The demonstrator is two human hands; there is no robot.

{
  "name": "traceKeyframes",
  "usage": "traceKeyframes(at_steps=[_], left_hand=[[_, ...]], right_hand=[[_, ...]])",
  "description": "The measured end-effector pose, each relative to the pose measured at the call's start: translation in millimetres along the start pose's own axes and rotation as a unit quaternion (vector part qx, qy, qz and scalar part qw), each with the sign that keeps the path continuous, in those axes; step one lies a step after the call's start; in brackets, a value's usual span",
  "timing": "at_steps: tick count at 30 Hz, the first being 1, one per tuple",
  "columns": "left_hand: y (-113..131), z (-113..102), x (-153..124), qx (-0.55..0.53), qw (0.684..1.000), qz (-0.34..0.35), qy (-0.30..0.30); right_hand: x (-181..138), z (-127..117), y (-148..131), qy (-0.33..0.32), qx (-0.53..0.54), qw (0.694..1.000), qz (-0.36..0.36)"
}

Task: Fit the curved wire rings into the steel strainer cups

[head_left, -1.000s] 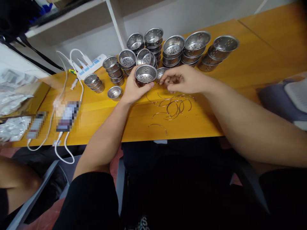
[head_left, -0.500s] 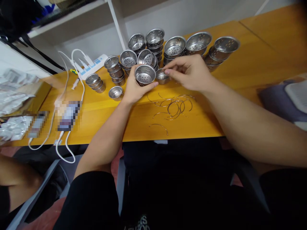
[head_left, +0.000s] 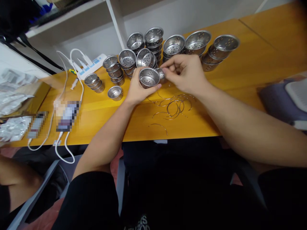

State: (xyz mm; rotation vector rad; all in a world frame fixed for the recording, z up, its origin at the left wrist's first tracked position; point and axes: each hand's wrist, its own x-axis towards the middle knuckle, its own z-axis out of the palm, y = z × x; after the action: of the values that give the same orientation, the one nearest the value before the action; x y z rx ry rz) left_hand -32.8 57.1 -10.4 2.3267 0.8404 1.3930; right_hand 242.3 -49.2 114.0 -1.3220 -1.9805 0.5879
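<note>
My left hand (head_left: 137,88) is wrapped round a perforated metal cup (head_left: 149,78), its thumb along the near side and its open top facing me. Just right of that cup, my right hand (head_left: 182,73) is closed in a pinch, thumb against fingertips. What it pinches is too small to make out. A smaller perforated cup (head_left: 161,75) shows behind the fingertips, partly hidden by the held cup and the right hand. On the table in front of both hands lies a loose heap of thin curved metal wires (head_left: 176,107), with a single curved wire (head_left: 158,124) nearer the edge.
Stacks of perforated cups (head_left: 174,46) line the back of the yellow table (head_left: 254,60). A lone small cup (head_left: 115,93) and a short stack (head_left: 94,83) stand left. A power strip (head_left: 92,67), cables and two phones lie farther left. Another person's leg shows lower left.
My left hand has brought the held cup slightly right and down, so it now overlaps the smaller cup. The right hand stays pinched and has shifted slightly left.
</note>
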Motion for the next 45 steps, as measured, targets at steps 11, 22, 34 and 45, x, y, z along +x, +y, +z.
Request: traceKeyframes(at_steps=[11,22,34,45], left_hand=[[19,25,-2,-0.020,0.999,0.018,-0.038],[7,25,-7,-0.008,0.998,0.033,-0.054],[38,20,-2,-0.028,0.998,0.008,-0.048],[32,-3,0,-0.098,0.990,-0.072,-0.071]], right_hand=[[2,12,-2,0.003,-0.086,0.996,0.027],[5,14,0,0.001,-0.076,0.996,0.035],[9,20,10,0.009,-0.111,0.994,-0.009],[13,9,32,-0.022,0.278,0.945,-0.169]])
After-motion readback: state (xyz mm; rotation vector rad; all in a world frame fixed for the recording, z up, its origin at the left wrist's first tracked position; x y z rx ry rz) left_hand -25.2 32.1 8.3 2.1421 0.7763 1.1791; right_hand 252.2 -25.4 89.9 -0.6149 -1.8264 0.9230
